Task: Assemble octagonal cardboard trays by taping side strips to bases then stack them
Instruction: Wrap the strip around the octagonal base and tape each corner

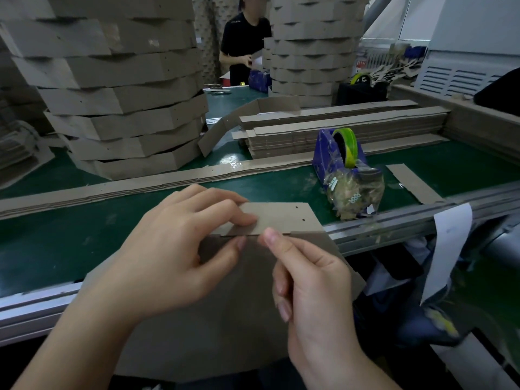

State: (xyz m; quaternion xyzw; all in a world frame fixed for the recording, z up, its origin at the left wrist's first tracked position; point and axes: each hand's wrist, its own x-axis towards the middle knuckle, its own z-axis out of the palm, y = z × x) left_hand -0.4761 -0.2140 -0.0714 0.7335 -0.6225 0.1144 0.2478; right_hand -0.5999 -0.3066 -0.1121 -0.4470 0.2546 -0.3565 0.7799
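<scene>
Side strip (281, 218) meets the base (225, 319) along its 12 o'clock edge at the desk's (42, 249) near rim, pinched by the left hand (168, 249), the right hand (315, 291) curled with its thumb on the seam, tape indiscernible; best keep edges flush while pressing.

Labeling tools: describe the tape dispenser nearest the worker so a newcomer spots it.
On the green conveyor belt, past the right hand and before the stack of flat cardboard strips, stands the tape dispenser. It is blue-purple with a green-yellow roll and a wad of tape scraps at its front; the dispenser farther back is black.
</scene>
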